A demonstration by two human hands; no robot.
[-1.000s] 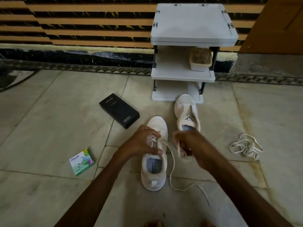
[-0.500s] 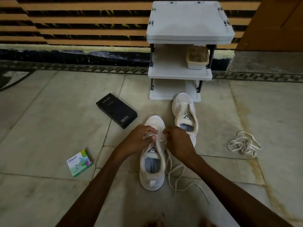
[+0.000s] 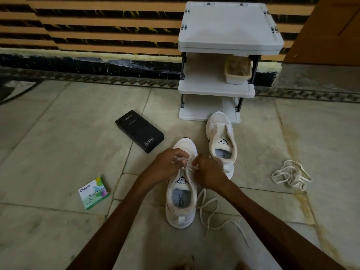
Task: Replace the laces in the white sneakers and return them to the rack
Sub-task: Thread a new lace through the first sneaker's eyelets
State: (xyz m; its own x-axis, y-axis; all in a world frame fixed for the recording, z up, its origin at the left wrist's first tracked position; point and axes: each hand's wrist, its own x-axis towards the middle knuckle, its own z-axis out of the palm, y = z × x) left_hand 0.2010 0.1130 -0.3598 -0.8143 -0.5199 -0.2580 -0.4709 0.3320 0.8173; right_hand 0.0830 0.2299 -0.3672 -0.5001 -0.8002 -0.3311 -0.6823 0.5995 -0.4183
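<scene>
Both hands are curled in over the near white sneaker (image 3: pixel 181 209) on the floor (image 3: pixel 58 143). The left hand (image 3: pixel 167 164) and right hand (image 3: pixel 209 172) each pinch the cream lace (image 3: pixel 210 211) up by the eyelets, and its loose end trails right across the tiles. The other sneaker (image 3: pixel 222 137) sits just beyond, toe at the foot of the white rack (image 3: pixel 229 26). A tangled lace bundle (image 3: pixel 290 175) lies well off right, with a black vivo box (image 3: pixel 139 130) and an Odonil pack (image 3: pixel 94 192) on the left.
</scene>
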